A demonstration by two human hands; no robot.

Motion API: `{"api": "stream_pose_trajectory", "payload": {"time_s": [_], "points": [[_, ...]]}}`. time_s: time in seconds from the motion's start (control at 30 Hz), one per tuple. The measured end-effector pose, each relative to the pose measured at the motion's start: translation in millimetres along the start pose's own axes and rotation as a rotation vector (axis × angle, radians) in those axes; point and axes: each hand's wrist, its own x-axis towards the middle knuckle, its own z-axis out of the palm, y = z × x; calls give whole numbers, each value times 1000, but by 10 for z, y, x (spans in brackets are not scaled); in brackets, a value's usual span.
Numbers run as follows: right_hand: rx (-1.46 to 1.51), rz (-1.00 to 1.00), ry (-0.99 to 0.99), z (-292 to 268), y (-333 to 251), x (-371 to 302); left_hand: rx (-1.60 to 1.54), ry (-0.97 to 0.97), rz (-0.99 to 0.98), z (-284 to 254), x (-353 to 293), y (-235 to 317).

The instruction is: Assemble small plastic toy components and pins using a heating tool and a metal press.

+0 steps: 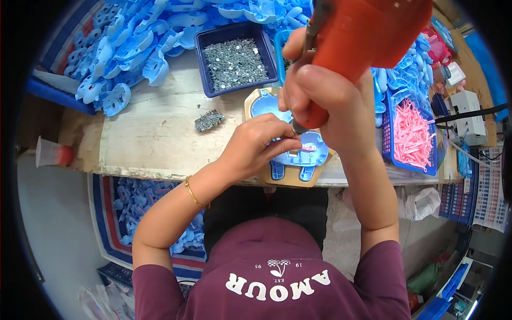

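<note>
Your right hand [320,90] is wrapped around the orange power driver [362,37], arm raised, nose slanting down toward your left fingertips; whether its tip touches anything, you can't tell from here. Your left hand [261,141] reaches in from the side, wrist low, thumb and fingers bunched beside the pink strip [309,148]; how tightly they close on it, I can't tell. That strip lies on the blue shell [318,157], seated in the wooden holder [314,179] at the front edge of the table [144,138]. Beyond your left hand sits the navy tray [245,88], loaded with small screws [234,61], and a loose screw heap [209,121] lies nearer you. Over right, the blue basket [388,136] brims with pink strips. Blue parts [133,48] crowd the far side; your elbow room is leftward, across pale tabletop toward the cup [49,152] at the left edge.
</note>
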Motion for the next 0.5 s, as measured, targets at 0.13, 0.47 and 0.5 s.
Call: {"api": "stream_pose_trajectory", "payload": {"time_s": [0.13, 0.47, 0.5], "points": [[-134, -46, 60, -85, 46, -152, 317, 124, 138, 33, 7, 107], [-88, 84, 187, -415, 304, -348, 527, 5, 333, 177, -112, 47], [-80, 83, 189, -417, 326, -353, 537, 17, 341, 185, -110, 41]]}}
